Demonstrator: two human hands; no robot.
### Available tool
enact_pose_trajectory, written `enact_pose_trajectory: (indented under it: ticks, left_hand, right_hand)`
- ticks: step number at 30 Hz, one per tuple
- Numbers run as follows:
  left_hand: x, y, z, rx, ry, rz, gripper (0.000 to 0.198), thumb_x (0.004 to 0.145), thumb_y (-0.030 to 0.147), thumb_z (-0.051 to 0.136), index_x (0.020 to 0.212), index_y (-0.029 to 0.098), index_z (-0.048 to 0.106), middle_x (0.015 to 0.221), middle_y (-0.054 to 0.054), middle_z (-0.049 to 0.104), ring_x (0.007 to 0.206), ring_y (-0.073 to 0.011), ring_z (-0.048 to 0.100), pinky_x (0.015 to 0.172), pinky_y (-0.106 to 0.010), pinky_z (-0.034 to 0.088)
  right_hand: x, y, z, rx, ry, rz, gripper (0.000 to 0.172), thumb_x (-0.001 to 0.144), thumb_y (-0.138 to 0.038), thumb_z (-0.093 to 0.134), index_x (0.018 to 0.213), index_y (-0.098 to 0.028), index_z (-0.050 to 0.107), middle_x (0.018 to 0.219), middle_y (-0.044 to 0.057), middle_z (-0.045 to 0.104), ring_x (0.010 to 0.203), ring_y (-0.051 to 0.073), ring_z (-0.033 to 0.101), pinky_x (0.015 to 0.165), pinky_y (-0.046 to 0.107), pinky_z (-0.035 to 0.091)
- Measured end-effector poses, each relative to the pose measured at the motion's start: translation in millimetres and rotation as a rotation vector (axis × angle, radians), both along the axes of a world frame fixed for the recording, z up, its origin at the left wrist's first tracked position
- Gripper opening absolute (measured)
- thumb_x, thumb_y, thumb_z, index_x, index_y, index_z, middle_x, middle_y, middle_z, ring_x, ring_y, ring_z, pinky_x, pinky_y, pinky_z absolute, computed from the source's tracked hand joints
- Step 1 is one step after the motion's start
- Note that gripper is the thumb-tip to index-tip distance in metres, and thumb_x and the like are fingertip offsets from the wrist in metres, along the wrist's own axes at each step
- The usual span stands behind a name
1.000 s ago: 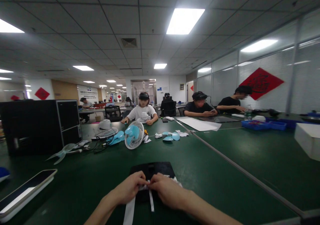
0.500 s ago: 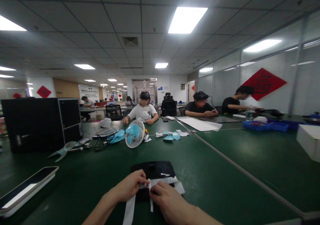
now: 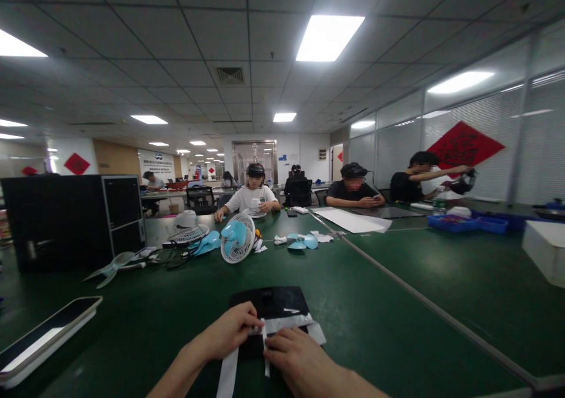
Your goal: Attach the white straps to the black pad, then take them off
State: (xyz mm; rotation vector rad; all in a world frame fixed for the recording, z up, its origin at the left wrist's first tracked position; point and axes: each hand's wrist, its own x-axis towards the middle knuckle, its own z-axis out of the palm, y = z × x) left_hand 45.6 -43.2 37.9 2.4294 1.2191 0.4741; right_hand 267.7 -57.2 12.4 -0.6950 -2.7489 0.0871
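A flat black device [image 3: 271,304] lies on the green table [image 3: 375,304] just in front of me. White strips [image 3: 289,322] lie across its near edge, and one long strip [image 3: 228,373] hangs toward me. My left hand [image 3: 232,330] is closed, with its fingertips pinching a white strip at the device's near left side. My right hand [image 3: 293,360] rests over the near edge, fingers curled and pressing on the strips beside the left hand.
A tablet [image 3: 42,339] lies at the near left. A black computer case [image 3: 73,221] stands at the left. Small blue and white fans [image 3: 237,239] and loose fan parts [image 3: 300,242] sit mid-table. Several people sit at the far side. A white box [image 3: 545,254] and blue trays [image 3: 463,221] are at the right.
My right hand has drawn back toward me, uncovering the white strip on the black device. At the far right a seated person has raised an arm holding a dark object.
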Motion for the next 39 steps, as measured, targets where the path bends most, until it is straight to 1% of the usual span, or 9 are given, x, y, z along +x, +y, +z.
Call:
enact_pose_trajectory:
  ticks: [4, 7, 14, 19, 23, 27, 32, 36, 39]
  left_hand:
    - [-2, 2, -3.0, 0.02, -0.001, -0.022, 0.023, 0.087, 0.02, 0.047, 0.093, 0.026, 0.068, 0.098, 0.001, 0.057, 0.093, -0.0132, 0.053, 0.082, -0.022, 0.038]
    - [-3, 3, -4.3, 0.018, -0.004, -0.012, 0.022, 0.088, 0.019, 0.046, 0.089, 0.025, 0.067, 0.098, 0.001, 0.057, 0.092, -0.0128, 0.053, 0.08, -0.022, 0.038]
    - [-2, 1, -1.0, -0.01, -0.012, 0.005, 0.02, 0.088, 0.024, 0.047, 0.09, 0.024, 0.067, 0.099, 0.0, 0.057, 0.093, -0.014, 0.053, 0.082, -0.024, 0.038]
    - [-2, 2, -3.0, -0.023, -0.01, 0.02, 0.021, 0.09, 0.029, 0.046, 0.09, 0.023, 0.066, 0.099, 0.0, 0.056, 0.091, -0.0141, 0.053, 0.08, -0.025, 0.038]
    - [-3, 3, -5.8, -0.021, -0.026, 0.022, 0.022, 0.091, 0.029, 0.045, 0.091, 0.023, 0.066, 0.1, -0.001, 0.056, 0.093, -0.0139, 0.053, 0.082, -0.024, 0.039]
    - [-3, 2, -6.1, -0.02, -0.033, 0.016, 0.022, 0.091, 0.029, 0.045, 0.094, 0.024, 0.066, 0.1, -0.001, 0.056, 0.094, -0.014, 0.053, 0.083, -0.024, 0.039]
    - [-2, 2, -2.3, -0.013, -0.007, 0.014, 0.022, 0.09, 0.028, 0.045, 0.094, 0.025, 0.067, 0.099, 0.0, 0.057, 0.092, -0.014, 0.053, 0.082, -0.024, 0.039]
    - [-4, 0, 1.7, -0.026, -0.005, 0.0, 0.023, 0.089, 0.028, 0.046, 0.094, 0.027, 0.069, 0.1, 0.001, 0.057, 0.093, -0.0139, 0.053, 0.081, -0.023, 0.039]
    - [-9, -1, 2.9, -0.055, -0.013, 0.022, 0.023, 0.087, 0.027, 0.048, 0.094, 0.027, 0.07, 0.1, 0.001, 0.056, 0.092, -0.0137, 0.053, 0.08, -0.023, 0.039]
  right_hand:
    - [-9, 4, 13.0, 0.017, -0.016, -0.042, 0.024, 0.085, -0.016, 0.043, 0.096, -0.017, 0.064, 0.102, 0.007, 0.066, 0.097, 0.02, 0.054, 0.09, 0.031, 0.038]
    - [-15, 9, 16.7, 0.038, -0.031, -0.053, 0.024, 0.087, -0.017, 0.041, 0.085, -0.016, 0.065, 0.098, 0.008, 0.065, 0.092, 0.019, 0.055, 0.084, 0.029, 0.04]
    - [-14, 20, 15.2, -0.014, -0.005, -0.058, 0.022, 0.089, -0.019, 0.044, 0.094, -0.016, 0.066, 0.094, 0.005, 0.066, 0.087, 0.017, 0.057, 0.081, 0.025, 0.041]
    - [-26, 25, 3.0, 0.138, -0.088, -0.075, 0.022, 0.088, -0.017, 0.045, 0.09, -0.013, 0.067, 0.094, 0.009, 0.067, 0.087, 0.02, 0.057, 0.081, 0.03, 0.041]
    - [-31, 27, -14.7, 0.232, -0.1, -0.115, 0.022, 0.089, -0.026, 0.05, 0.091, -0.012, 0.067, 0.093, 0.01, 0.066, 0.09, 0.023, 0.055, 0.084, 0.034, 0.04]
    - [-29, 26, -18.8, 0.193, -0.07, -0.133, 0.021, 0.089, -0.027, 0.05, 0.092, -0.013, 0.066, 0.096, 0.008, 0.065, 0.091, 0.022, 0.054, 0.084, 0.033, 0.04]
    - [-24, 25, -2.4, 0.057, -0.019, -0.141, 0.019, 0.087, -0.024, 0.051, 0.094, -0.015, 0.066, 0.096, 0.007, 0.065, 0.091, 0.02, 0.055, 0.083, 0.029, 0.04]
    - [-21, 33, 9.0, -0.044, 0.037, -0.151, 0.023, 0.089, -0.024, 0.048, 0.089, -0.016, 0.069, 0.092, 0.006, 0.065, 0.086, 0.017, 0.056, 0.078, 0.025, 0.042]
    - [-12, 39, 13.7, -0.112, 0.067, -0.158, 0.023, 0.088, -0.022, 0.048, 0.086, -0.016, 0.07, 0.091, 0.005, 0.064, 0.086, 0.016, 0.057, 0.079, 0.024, 0.042]
